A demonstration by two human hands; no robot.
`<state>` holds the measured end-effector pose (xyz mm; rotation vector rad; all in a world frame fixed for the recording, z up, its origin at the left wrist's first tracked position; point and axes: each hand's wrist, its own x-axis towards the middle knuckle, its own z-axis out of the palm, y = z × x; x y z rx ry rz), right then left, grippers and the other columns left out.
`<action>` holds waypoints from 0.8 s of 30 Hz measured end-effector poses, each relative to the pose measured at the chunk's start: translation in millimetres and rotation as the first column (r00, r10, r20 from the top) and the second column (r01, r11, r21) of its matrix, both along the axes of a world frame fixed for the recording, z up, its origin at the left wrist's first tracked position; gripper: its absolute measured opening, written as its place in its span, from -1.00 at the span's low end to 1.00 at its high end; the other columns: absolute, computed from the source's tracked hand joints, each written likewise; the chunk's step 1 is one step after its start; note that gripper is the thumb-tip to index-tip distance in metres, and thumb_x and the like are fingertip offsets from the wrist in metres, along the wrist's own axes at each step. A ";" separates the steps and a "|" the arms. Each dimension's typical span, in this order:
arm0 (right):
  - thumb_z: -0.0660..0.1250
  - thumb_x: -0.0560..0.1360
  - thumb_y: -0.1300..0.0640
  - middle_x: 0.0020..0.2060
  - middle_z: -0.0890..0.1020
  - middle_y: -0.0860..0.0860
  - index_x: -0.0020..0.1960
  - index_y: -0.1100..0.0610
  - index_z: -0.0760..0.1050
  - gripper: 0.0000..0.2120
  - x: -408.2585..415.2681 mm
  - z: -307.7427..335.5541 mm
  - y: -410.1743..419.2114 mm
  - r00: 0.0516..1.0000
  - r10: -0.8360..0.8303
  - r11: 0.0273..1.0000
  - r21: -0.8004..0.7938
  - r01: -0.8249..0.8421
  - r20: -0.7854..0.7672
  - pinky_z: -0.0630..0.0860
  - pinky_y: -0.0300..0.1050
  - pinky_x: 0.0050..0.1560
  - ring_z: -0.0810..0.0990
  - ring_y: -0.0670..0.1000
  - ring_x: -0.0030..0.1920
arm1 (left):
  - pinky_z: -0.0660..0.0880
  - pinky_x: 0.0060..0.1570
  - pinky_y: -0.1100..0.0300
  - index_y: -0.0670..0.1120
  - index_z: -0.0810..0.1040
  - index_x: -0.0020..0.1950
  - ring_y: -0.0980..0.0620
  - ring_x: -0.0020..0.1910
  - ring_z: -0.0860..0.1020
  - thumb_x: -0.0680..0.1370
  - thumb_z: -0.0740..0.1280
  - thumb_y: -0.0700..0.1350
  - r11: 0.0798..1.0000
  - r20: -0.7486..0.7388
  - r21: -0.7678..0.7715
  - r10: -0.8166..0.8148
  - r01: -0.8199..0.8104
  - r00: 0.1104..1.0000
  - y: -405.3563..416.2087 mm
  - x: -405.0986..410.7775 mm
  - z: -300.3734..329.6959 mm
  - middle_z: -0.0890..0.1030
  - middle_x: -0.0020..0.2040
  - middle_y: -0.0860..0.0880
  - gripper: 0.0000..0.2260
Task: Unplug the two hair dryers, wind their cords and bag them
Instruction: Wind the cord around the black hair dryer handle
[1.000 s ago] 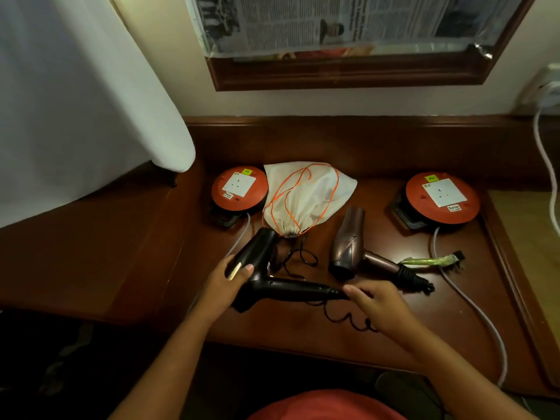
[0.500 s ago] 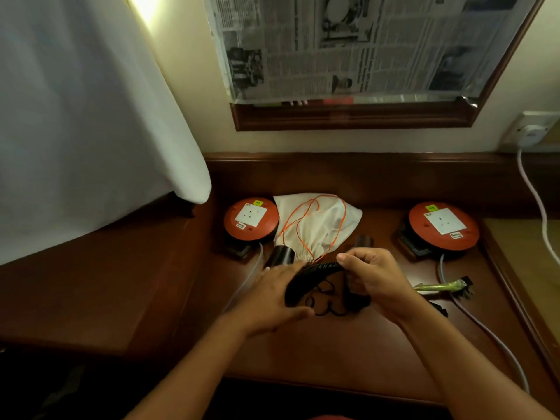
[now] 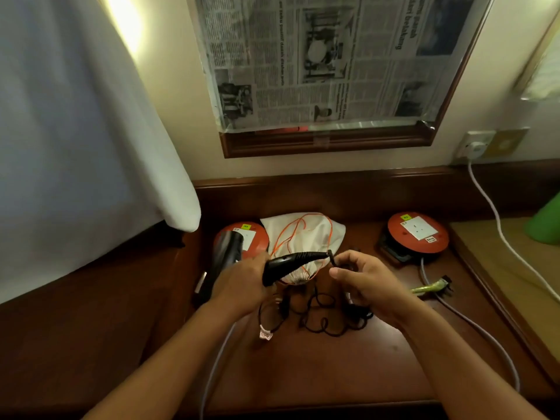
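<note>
The left hand (image 3: 239,286) grips a glossy black plastic hair dryer (image 3: 230,262), fingers curled round its body, barrel pointing to about eleven o'clock and the handle jutting toward two o'clock, all lifted above the dark reddish wooden desk (image 3: 318,368). At three o'clock from the handle tip, the right hand (image 3: 368,283) pinches the thin black cord (image 3: 321,313) between thumb and forefinger just where it leaves the handle; the rest of the cord lies in loose tangled loops on the desk at six o'clock from both hands. The white cloth drawstring bag with orange string (image 3: 303,234) lies behind the hands at twelve o'clock, between two round orange socket reels (image 3: 419,231). The step in hand looks like the start of winding. To do it well, the person would keep the dryer steady, let the cord slide through the pinch to shake out kinks, and lay even, unforced turns, avoiding a sharp bend at the strain relief. The second dryer cannot be made out here.
</note>
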<state>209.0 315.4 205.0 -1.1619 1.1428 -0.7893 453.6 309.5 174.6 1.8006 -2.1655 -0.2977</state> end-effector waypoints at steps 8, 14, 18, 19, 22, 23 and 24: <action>0.41 0.48 0.08 -0.30 0.64 -0.04 -0.12 0.04 0.62 -0.96 -9.6 -2.7 -7.0 0.795 -0.310 0.838 -0.544 -0.030 -0.521 0.52 -0.09 -0.23 0.59 -0.07 -0.25 | 0.51 -0.13 0.03 -0.04 0.45 0.03 -0.12 -0.10 0.60 0.45 0.40 -0.04 0.973 0.259 -0.213 -0.034 0.091 0.965 -35.5 18.4 20.5 0.60 -0.09 -0.04 -0.77; 0.30 0.55 0.12 -0.30 0.67 0.02 -0.11 0.11 0.66 -0.82 -38.3 1.5 -13.1 0.826 -0.285 0.852 -0.523 -0.013 -0.485 0.56 0.00 -0.21 0.61 0.01 -0.27 | 0.41 0.14 0.03 0.01 0.34 0.25 -0.04 0.06 0.52 0.32 -0.13 0.57 0.992 0.373 -0.056 -0.087 0.115 0.924 -41.4 -13.1 32.1 0.52 0.07 -0.04 -0.19; 0.22 0.60 0.14 -0.50 0.27 0.07 -0.10 0.27 0.58 -0.75 -52.0 3.5 -10.2 0.988 -0.150 0.986 -0.069 0.152 0.034 0.17 -0.16 -0.53 0.19 -0.01 -0.52 | 0.41 0.13 0.04 0.02 0.36 0.33 -0.05 0.05 0.52 0.41 -0.16 0.49 0.993 0.385 -0.071 -0.062 0.097 0.921 -50.1 -39.0 34.5 0.52 0.08 -0.07 -0.24; 0.20 0.60 0.13 -0.50 0.21 0.05 -0.07 0.29 0.56 -0.75 -53.9 4.4 -9.2 0.982 -0.146 0.989 0.002 0.147 0.121 0.10 -0.19 -0.54 0.13 -0.03 -0.52 | 0.42 0.11 0.04 0.01 0.38 0.31 -0.05 0.03 0.53 0.41 -0.17 0.50 0.991 0.400 -0.093 -0.048 0.093 0.915 -52.7 -45.7 34.9 0.53 0.07 -0.07 -0.23; 0.21 0.60 0.11 -0.51 0.17 0.02 -0.03 0.30 0.52 -0.75 -59.3 5.9 -13.4 0.952 -0.154 0.988 0.070 0.140 0.266 0.03 -0.22 -0.54 0.08 -0.06 -0.54 | 0.42 0.06 0.06 0.00 0.43 0.27 -0.04 -0.01 0.55 0.40 -0.17 0.50 0.991 0.403 -0.123 -0.004 0.058 0.915 -58.0 -69.8 37.6 0.56 0.03 -0.05 -0.22; 0.21 0.59 0.11 -0.51 0.18 0.02 -0.03 0.29 0.52 -0.75 -61.6 7.2 -16.7 0.947 -0.155 0.988 0.061 0.143 0.282 0.03 -0.23 -0.54 0.08 -0.06 -0.54 | 0.42 0.05 0.07 0.01 0.44 0.25 -0.03 -0.01 0.56 0.41 -0.15 0.49 0.991 0.386 -0.126 0.009 0.043 0.923 -59.5 -77.9 39.2 0.57 0.02 -0.04 -0.25; 0.22 0.59 0.10 -0.52 0.18 0.02 -0.04 0.28 0.52 -0.76 -64.3 8.1 -20.7 0.946 -0.152 0.988 0.043 0.145 0.287 0.03 -0.24 -0.55 0.09 -0.06 -0.55 | 0.43 0.04 0.07 0.01 0.45 0.23 -0.02 -0.02 0.56 0.43 -0.12 0.48 0.991 0.363 -0.133 0.020 0.030 0.931 -60.4 -85.8 41.4 0.58 0.00 -0.03 -0.28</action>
